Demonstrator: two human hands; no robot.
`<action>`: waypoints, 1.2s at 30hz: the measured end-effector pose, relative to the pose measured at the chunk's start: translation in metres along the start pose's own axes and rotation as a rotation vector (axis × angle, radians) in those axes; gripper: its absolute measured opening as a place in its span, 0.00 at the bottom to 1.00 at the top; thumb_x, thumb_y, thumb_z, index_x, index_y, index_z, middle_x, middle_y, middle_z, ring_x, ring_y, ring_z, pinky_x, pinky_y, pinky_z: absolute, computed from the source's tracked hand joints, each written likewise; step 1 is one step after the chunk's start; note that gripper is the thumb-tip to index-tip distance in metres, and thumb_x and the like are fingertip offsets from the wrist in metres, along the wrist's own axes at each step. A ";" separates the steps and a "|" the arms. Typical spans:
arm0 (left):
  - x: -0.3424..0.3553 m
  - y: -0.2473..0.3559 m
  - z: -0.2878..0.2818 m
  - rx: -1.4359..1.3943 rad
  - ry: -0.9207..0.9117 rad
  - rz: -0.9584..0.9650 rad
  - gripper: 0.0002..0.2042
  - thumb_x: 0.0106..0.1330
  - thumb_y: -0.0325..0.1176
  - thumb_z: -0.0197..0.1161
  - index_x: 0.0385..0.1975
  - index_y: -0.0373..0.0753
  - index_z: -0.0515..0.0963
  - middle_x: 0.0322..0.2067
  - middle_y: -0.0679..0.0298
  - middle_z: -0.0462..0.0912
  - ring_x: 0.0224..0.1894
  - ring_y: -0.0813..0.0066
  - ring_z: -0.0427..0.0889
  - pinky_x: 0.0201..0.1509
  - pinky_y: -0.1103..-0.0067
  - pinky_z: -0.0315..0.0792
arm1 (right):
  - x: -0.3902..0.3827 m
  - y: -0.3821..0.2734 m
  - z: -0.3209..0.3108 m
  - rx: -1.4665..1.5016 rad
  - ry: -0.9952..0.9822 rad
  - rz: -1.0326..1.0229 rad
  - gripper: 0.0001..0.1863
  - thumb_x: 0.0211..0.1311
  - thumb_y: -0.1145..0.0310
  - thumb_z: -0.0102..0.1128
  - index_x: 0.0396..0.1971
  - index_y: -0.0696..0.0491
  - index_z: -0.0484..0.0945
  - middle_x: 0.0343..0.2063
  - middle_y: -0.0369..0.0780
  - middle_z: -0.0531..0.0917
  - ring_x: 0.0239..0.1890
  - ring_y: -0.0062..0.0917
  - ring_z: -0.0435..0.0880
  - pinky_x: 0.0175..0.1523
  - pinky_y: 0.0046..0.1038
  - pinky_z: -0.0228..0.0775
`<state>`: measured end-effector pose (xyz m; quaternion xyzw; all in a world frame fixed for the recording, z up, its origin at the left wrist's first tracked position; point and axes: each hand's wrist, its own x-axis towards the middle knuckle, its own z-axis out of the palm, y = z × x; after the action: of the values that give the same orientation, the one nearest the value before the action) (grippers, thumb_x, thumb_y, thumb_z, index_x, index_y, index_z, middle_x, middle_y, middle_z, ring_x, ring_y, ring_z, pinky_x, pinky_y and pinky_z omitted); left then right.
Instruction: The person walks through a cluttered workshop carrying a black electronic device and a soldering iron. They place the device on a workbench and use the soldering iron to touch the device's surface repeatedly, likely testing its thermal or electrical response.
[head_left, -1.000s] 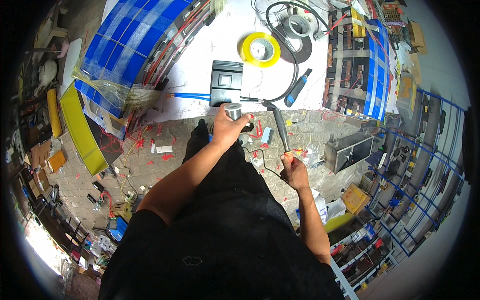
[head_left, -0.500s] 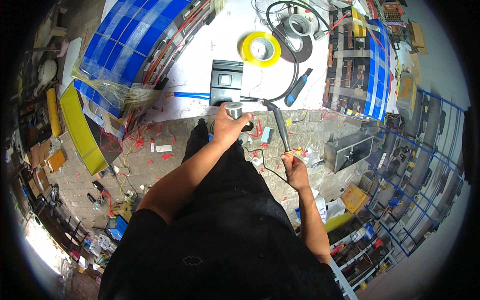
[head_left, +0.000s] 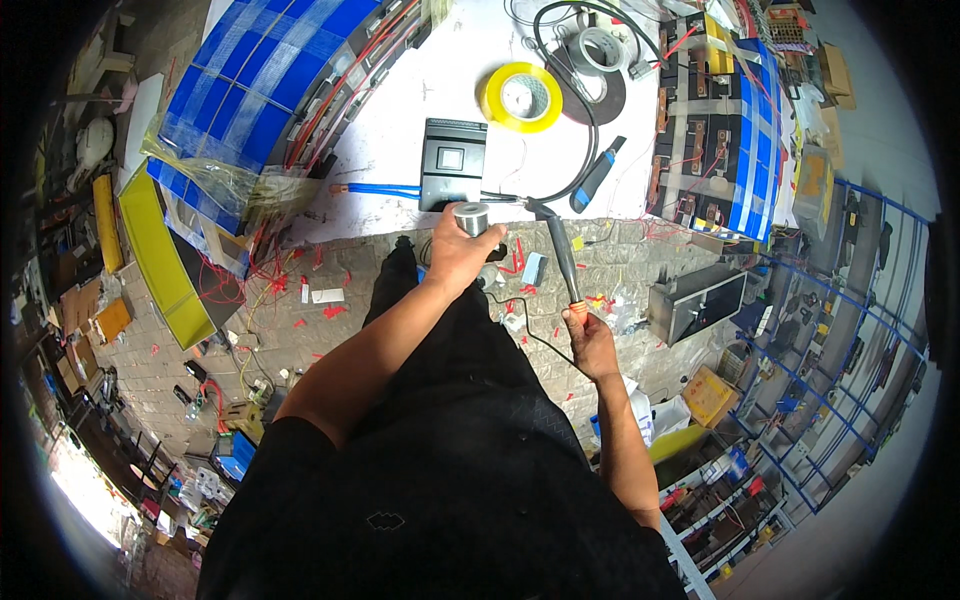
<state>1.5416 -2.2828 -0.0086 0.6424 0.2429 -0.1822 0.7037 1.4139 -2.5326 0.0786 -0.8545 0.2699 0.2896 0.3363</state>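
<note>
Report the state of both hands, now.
Left hand: closed, holding a silver spool.
Right hand: closed, holding a long black tool by its orange end.

Bright at upper centre, near white on the table [head_left: 440, 75]. Blown out at lower left. Low in detail on the dark shirt [head_left: 440, 480], lower centre. Bowed toward the rim, black at the corners. Sharp mid-frame, softer outward.

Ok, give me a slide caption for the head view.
Left hand holds a silver spool, right hand a soldering iron, by a black box on a table.
</note>
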 end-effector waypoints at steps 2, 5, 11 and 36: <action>-0.001 0.004 0.001 0.007 0.003 0.002 0.24 0.56 0.34 0.78 0.48 0.32 0.73 0.41 0.61 0.82 0.43 0.75 0.81 0.50 0.77 0.76 | 0.000 0.001 0.001 0.001 0.003 -0.002 0.27 0.71 0.45 0.62 0.32 0.59 0.81 0.18 0.40 0.78 0.22 0.24 0.73 0.33 0.32 0.69; -0.002 0.006 0.002 -0.005 -0.003 -0.013 0.24 0.57 0.34 0.77 0.48 0.32 0.73 0.41 0.61 0.83 0.43 0.75 0.81 0.50 0.77 0.76 | 0.001 0.005 0.003 0.013 0.012 -0.013 0.27 0.70 0.45 0.62 0.32 0.59 0.81 0.18 0.40 0.78 0.22 0.24 0.72 0.32 0.31 0.69; 0.000 0.008 0.003 -0.006 -0.020 -0.036 0.24 0.57 0.34 0.76 0.49 0.32 0.72 0.40 0.62 0.82 0.41 0.75 0.81 0.49 0.77 0.76 | -0.001 -0.004 0.000 0.040 -0.010 0.014 0.26 0.71 0.46 0.62 0.33 0.59 0.81 0.19 0.40 0.79 0.23 0.24 0.73 0.34 0.31 0.70; -0.008 0.008 -0.004 0.002 -0.011 0.057 0.24 0.57 0.35 0.77 0.48 0.33 0.73 0.40 0.61 0.82 0.42 0.74 0.81 0.50 0.76 0.76 | -0.001 -0.002 0.000 0.043 -0.003 -0.030 0.27 0.70 0.46 0.62 0.34 0.60 0.81 0.20 0.40 0.79 0.23 0.23 0.74 0.34 0.31 0.70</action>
<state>1.5386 -2.2788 0.0023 0.6488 0.2204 -0.1656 0.7092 1.4146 -2.5307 0.0802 -0.8507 0.2626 0.2797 0.3595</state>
